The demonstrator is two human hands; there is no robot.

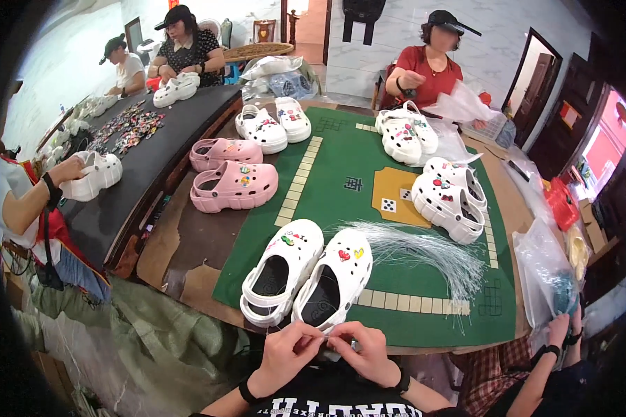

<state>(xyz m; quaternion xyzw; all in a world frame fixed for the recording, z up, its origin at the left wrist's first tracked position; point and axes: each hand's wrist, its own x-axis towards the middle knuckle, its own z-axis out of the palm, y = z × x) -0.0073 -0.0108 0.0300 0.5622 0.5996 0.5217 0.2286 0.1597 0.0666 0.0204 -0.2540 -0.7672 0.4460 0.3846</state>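
Note:
My left hand (289, 353) and my right hand (360, 352) meet at the table's near edge, fingertips pinched close together. A thin clear strand seems to run between them, by the heels of two white clogs; its ends are hard to make out. The left white clog (300, 251) and the right white clog (348, 258) stand side by side, toes away from me, with small coloured charms on top and dark insoles. To their right, a fanned bundle of clear strands (438, 260) lies on the green mat (341, 187).
Pink clogs (235, 186) stand left of the mat, with white clogs (263, 129) behind. More charmed white clogs (449, 201) line the right side. A dark table (188, 115) at left holds scattered charms (129, 128). Co-workers sit around; at right, someone's hands touch a plastic bag (542, 264).

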